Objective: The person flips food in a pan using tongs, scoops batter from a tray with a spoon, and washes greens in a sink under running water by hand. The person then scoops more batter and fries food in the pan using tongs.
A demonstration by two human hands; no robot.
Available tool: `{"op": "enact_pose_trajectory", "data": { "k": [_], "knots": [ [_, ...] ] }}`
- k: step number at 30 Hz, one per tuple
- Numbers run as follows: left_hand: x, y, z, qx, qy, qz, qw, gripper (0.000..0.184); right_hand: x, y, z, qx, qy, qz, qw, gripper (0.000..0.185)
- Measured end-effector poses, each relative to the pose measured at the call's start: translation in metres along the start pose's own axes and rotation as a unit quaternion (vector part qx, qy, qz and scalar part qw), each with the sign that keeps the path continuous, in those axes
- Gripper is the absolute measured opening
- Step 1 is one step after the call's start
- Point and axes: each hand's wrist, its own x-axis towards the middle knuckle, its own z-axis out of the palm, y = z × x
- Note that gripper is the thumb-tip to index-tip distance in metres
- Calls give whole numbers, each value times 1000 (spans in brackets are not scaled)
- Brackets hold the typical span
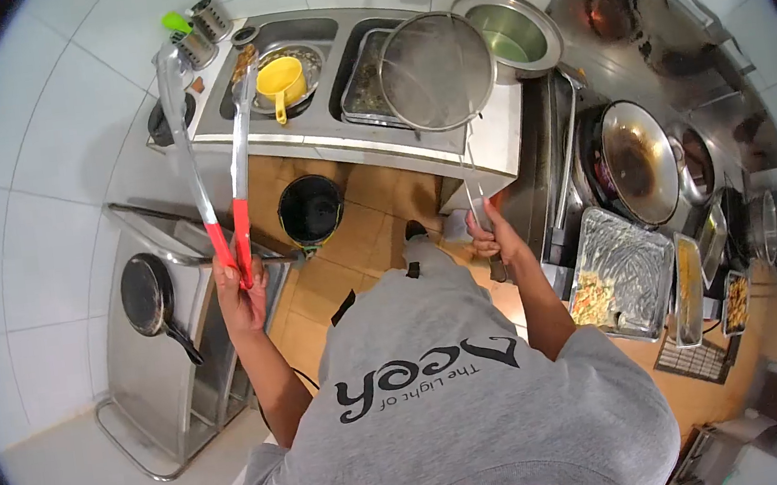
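My left hand (243, 293) is closed round the red handles of metal tongs (240, 164), which point up and away with their jaws spread wide. By the tip of one jaw shows a brown piece (244, 61); I cannot tell whether it touches the tongs. My right hand (495, 233) grips the long wire handle of a round mesh skimmer (437, 71). Its mesh hangs over the right part of the sink, in front of a large metal pot (548, 31). A yellow dipper (281, 80) sits in the left basin.
A double sink (309, 136) runs along the wall, with a black bucket (311, 210) on the floor below. Right stands the stove with a wok (638, 161). A metal tray (628, 263) holds food bits. A frying pan (147, 294) rests on a metal cart at left.
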Motion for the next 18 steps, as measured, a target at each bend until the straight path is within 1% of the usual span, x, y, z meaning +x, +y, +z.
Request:
{"op": "enact_pose_trajectory", "data": {
  "k": [1, 2, 3, 4, 6, 7, 9, 10, 11, 12, 13, 14, 15, 16, 17, 18],
  "knots": [
    [-2, 0, 2, -1, -9, 8, 1000, 42, -6, -5, 4, 15, -15, -3, 1000, 52],
    [-6, 0, 2, -3, -7, 10, 1000, 46, -11, -10, 8, 31, -28, -7, 999, 53],
    [-11, 0, 1, -4, -6, 12, 1000, 50, -16, -12, 11, 14, -51, -19, 998, 49],
    [-16, 0, 1, -4, -7, 12, 1000, 54, -22, -13, 15, 11, -51, -26, 998, 49],
    [-25, -1, -4, -10, -12, 9, 1000, 52, -29, -11, 25, 13, -50, -43, 998, 51],
    [-30, -2, -8, -11, -20, 4, 1000, 51, -30, -9, 27, -21, -43, -58, 997, 51],
    [-44, -3, -19, -11, 14, -11, 1000, 49, -29, -7, 29, -73, -10, -102, 992, 50],
    [-50, -3, -14, 6, 57, 0, 998, 50, -15, 0, 22, -245, 91, -215, 941, 49],
    [-52, -7, -41, -5, 34, -23, 999, 52, -19, 4, 40, -345, 177, -319, 865, 45],
    [-54, -4, -42, -18, 20, -27, 999, 55, -23, 7, 57, -436, 292, -392, 756, 42],
    [-55, -3, -44, -27, -20, -16, 999, 57, -25, -5, 61, -434, 252, -285, 816, 42],
    [-54, 8, -40, -40, -91, -77, 992, 54, 0, 3, 34, -570, 263, -335, 703, 46],
    [-54, 9, -16, -21, -50, -9, 998, 50, 11, -3, 33, -568, 277, -289, 719, 40],
    [-49, 9, -32, -16, -66, -8, 998, 49, 12, -7, 27, -566, 283, -250, 733, 36],
    [-48, 11, -15, 3, -65, -2, 998, 51, -9, -5, 30, -558, 302, -270, 725, 40],
    [-47, 20, 8, 25, -64, 8, 998, 54, -34, -1, 50, -549, 317, -293, 716, 43]
  ]
}}
